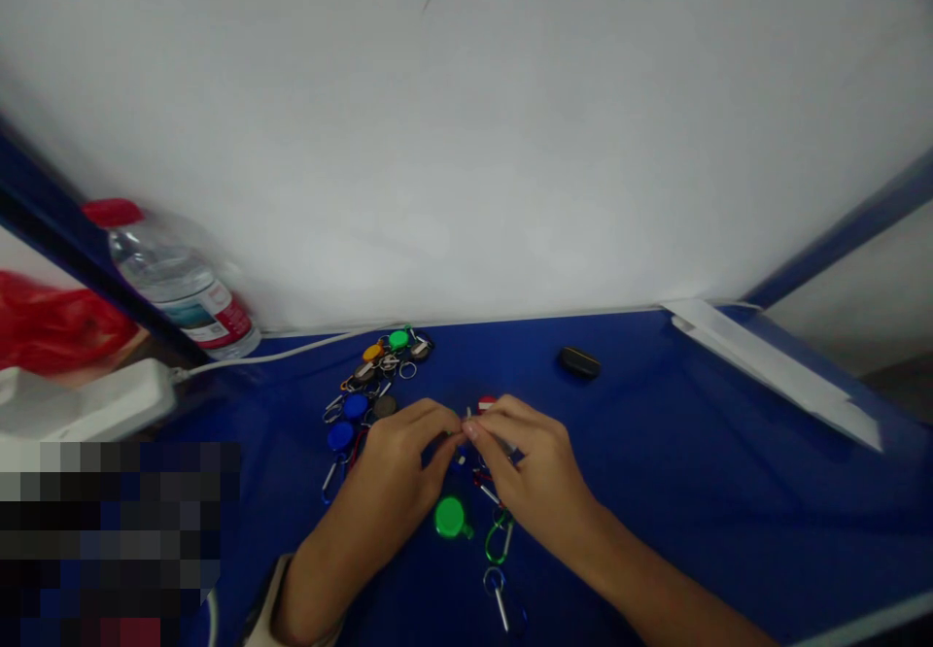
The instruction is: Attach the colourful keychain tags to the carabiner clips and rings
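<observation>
My left hand (397, 477) and my right hand (525, 467) meet fingertip to fingertip over the blue table (692, 492). Both pinch a small metal piece (466, 421), too small to name, perhaps a key ring. A red tag (486, 402) shows just behind my right fingers. Below the hands lie a green round tag (450, 518), a green carabiner (500, 538) and a silver ring with a clip (497, 591). A pile of coloured key tags (375, 380) with rings and clips lies to the left of my left hand.
A water bottle with a red cap (175, 283) stands at the back left, next to a white power strip (94, 404) and its cable. A small black object (579, 363) lies at the back right. A white bar (773, 365) runs along the right edge. White wall behind.
</observation>
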The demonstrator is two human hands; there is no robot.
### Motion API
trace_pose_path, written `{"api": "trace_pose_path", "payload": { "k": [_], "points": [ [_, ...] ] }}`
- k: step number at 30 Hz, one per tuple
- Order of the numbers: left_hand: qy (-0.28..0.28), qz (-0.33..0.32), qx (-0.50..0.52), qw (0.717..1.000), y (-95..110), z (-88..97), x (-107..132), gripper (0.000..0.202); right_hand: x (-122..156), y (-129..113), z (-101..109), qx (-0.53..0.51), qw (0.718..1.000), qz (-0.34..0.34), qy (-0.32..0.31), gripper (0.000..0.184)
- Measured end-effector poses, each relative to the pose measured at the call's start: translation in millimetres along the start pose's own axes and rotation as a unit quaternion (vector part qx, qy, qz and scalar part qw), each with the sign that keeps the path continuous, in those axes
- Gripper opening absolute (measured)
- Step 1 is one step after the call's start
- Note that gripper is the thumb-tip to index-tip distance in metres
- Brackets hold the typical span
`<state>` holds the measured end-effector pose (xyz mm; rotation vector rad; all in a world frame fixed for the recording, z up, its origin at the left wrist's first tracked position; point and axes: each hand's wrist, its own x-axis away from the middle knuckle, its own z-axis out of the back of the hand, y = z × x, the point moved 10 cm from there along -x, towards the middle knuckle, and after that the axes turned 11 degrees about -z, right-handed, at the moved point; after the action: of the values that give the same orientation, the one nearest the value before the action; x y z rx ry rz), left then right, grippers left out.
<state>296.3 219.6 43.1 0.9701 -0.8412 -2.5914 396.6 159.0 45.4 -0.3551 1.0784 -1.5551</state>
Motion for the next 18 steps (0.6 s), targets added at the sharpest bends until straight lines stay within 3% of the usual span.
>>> {"api": "trace_pose_path", "payload": {
  "k": [3,6,9,13,15,18],
  "points": [
    [-0.009,-0.012,0.001,1.000,6,-0.6,-1,0.014,3,-9,3,0.034,0.998,0.047,0.026,0.026],
    [-0.012,-0.012,0.065,0.998,10,1.4,-4,0.012,2,-15,9,0.030,0.997,0.067,0.035,0.026],
    [-0.037,-0.003,0.144,0.989,11,-1.9,-6,0.010,-7,-2,10,0.009,1.000,0.006,0.006,0.032],
    [-0.059,0.012,0.188,0.980,7,-6.9,-4,0.013,-14,30,-5,0.002,0.990,-0.108,-0.090,0.042],
    [-0.079,0.020,0.188,0.979,4,-11.2,-2,0.013,-13,35,-12,0.010,0.985,-0.119,-0.121,0.043],
    [-0.100,0.042,0.175,0.979,0,-16.2,-1,0.008,-11,27,-9,0.040,0.993,-0.075,-0.079,0.040]
  ]
}}
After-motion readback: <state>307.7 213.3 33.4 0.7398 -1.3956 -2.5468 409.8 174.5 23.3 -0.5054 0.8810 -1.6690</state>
